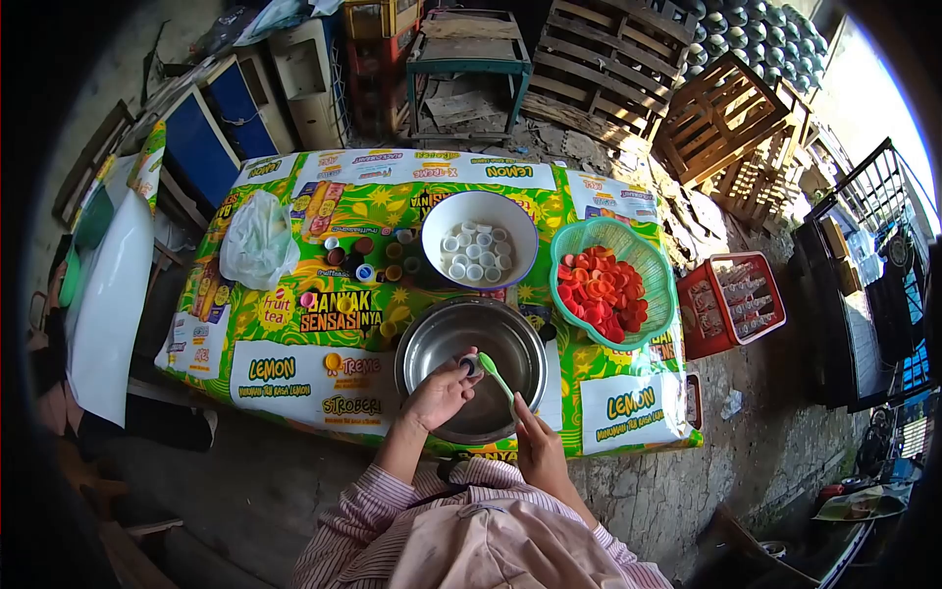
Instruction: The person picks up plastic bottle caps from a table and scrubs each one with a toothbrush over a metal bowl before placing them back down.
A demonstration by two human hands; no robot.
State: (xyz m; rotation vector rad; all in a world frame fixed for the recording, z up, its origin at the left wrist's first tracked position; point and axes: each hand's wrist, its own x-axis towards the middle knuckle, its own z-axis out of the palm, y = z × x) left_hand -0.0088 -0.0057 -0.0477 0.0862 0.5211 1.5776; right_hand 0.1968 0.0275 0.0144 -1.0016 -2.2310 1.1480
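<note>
Over the steel basin (437,334), my left hand (439,398) pinches a small bottle cap (470,366) between its fingers. A green toothbrush (502,385) is gripped by the handle in my right hand (538,444), its head right at the cap. Behind the basin stands a white bowl (439,218) with several white caps (478,253) lying in it. To its right, a green plastic basket (586,234) holds a heap of red caps (601,294). Loose caps (365,273) of mixed colours are scattered on the tablecloth left of the bowl, and a yellow cap (333,362) lies nearer to me.
A knotted white plastic bag (259,240) sits on the table's left side. Off the right edge stands a red crate (734,304) of bottles. Wooden pallets (608,69) and a small worn table (469,54) are beyond the far edge. Part of another person (128,429) shows at left.
</note>
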